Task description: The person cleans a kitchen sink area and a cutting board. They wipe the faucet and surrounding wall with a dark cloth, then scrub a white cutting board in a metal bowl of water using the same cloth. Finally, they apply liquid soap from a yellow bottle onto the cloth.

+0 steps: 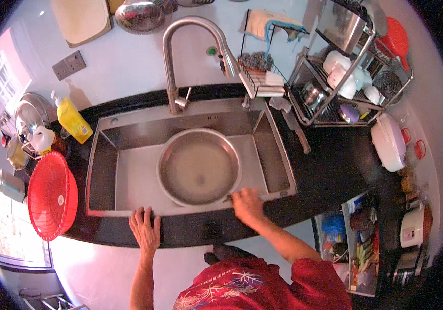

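A round steel basin [199, 166] sits inside the rectangular steel sink [136, 181]. Cloudy liquid appears to fill its bottom, with a darker spot near the middle. My left hand [144, 230] lies on the black counter at the sink's front edge, fingers spread and holding nothing. At the front right of the basin, my right hand [248, 207] is closed over the sink's front rim. A small dark bit shows at its fingertips, too small to name. The curved faucet [172, 67] stands behind the basin, its spout turned to the right.
A red plastic basket [53, 196] and yellow pump bottle [74, 121] stand left of the sink. A knife [296, 129] lies on the right, beside a dish rack [330, 98] with white bowls. Below right is an open refrigerator or drawer compartment [353, 248] with packed food.
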Demonstrator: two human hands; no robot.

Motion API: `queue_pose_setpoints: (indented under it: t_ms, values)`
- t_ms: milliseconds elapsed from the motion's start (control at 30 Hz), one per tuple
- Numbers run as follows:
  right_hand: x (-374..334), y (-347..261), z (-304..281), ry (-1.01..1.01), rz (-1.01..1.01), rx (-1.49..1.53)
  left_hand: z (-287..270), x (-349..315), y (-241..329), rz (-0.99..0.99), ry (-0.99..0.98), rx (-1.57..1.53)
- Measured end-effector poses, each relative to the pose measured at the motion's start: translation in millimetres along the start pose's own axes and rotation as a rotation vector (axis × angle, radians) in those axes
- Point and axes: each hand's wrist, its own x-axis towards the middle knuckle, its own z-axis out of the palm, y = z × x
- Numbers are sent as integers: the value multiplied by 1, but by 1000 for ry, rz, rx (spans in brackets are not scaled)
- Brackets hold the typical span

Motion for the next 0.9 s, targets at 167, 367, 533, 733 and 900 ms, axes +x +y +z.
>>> queue_pose_setpoints:
  t_ms: [167, 367, 533, 733, 900]
  values:
    - [97, -8, 42, -205, -88, 778, -6, 4, 4, 13, -43, 54]
    - [300, 69, 17, 417, 345, 1320, -12, 13, 12, -76, -111, 38]
    - [399, 84, 0, 872, 313, 1527, -6, 20, 9, -68, -67, 44]
    - [451, 7, -6, 989, 200, 845, -7, 25, 14, -108, -127, 132]
    - [449, 7, 14, 857, -206, 427, -21, 37, 21, -76, -146, 106]
